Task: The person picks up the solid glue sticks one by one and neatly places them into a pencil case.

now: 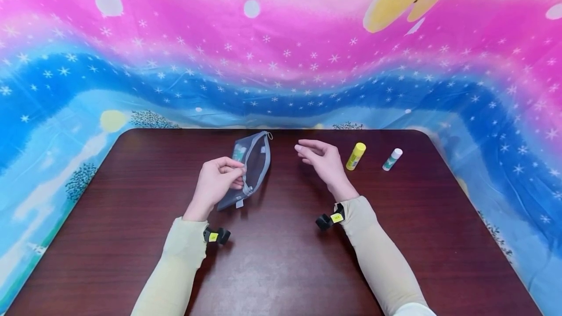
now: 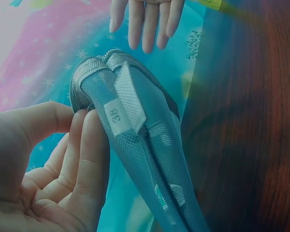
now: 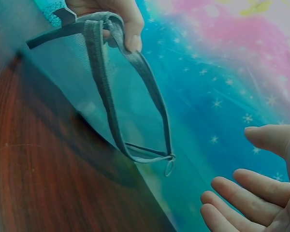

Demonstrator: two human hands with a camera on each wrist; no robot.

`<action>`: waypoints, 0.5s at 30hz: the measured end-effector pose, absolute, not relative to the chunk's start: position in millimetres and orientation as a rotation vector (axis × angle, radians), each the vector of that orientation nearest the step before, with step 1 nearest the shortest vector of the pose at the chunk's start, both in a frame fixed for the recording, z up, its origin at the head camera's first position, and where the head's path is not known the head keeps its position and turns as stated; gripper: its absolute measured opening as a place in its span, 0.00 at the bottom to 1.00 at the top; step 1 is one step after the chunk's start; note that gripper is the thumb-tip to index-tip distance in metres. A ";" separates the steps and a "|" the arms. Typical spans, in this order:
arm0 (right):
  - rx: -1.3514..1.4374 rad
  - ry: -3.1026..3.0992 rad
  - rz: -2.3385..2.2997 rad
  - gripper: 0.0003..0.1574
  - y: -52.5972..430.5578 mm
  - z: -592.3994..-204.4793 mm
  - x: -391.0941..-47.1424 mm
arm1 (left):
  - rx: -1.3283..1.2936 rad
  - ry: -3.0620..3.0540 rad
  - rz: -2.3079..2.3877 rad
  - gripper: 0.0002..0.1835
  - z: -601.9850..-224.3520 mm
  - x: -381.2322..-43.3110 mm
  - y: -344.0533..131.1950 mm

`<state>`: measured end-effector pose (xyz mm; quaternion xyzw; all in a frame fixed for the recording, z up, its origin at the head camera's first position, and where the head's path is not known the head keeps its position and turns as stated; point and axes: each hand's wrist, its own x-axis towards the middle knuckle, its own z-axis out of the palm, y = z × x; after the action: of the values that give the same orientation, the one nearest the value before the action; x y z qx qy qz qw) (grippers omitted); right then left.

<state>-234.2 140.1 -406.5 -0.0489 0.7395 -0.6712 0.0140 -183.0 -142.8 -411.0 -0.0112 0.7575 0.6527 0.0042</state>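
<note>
My left hand (image 1: 215, 179) pinches the zipped edge of a grey mesh zipper pouch (image 1: 256, 160), thumb against fingertips. The pouch is unzipped and its mouth gapes toward the right; a ring hangs at the far end. Through the mesh in the head view shows a white and green item (image 1: 239, 153). The left wrist view shows a label (image 2: 117, 117) marked 38 near the pouch's end. Right of the pouch my right hand (image 1: 324, 162) hovers with relaxed, extended fingers, holding nothing. Beyond it stand a yellow glue stick (image 1: 355, 156) and a smaller white and green glue stick (image 1: 392, 159).
The dark reddish wooden table (image 1: 281, 257) has rounded far corners. A pink and blue patterned cloth (image 1: 281, 77) hangs behind it and along both sides. A black wrist camera (image 1: 325, 222) is strapped at the right sleeve, another wrist camera (image 1: 222, 236) at the left.
</note>
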 end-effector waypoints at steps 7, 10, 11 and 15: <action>-0.157 2.304 -2.147 0.27 148.0 -399.7 -234.4 | -0.031 2.370 2.042 0.11 -410.7 -182.6 -142.4; -0.171 2.297 -2.187 0.27 152.3 -395.8 -234.4 | -0.027 2.368 2.048 0.12 -410.6 -182.2 -142.2; -0.174 2.295 -2.200 0.27 153.9 -394.2 -234.4 | -0.025 2.365 2.051 0.12 -410.6 -182.1 -142.2; -0.173 2.288 -2.248 0.26 160.9 -388.0 -234.2 | -0.020 2.361 2.061 0.12 -411.2 -182.4 -142.0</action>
<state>-234.2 160.9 -388.0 -0.0538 0.7119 -0.6993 -0.0353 -182.4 -142.0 -411.2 -0.0064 0.7533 0.6576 0.0036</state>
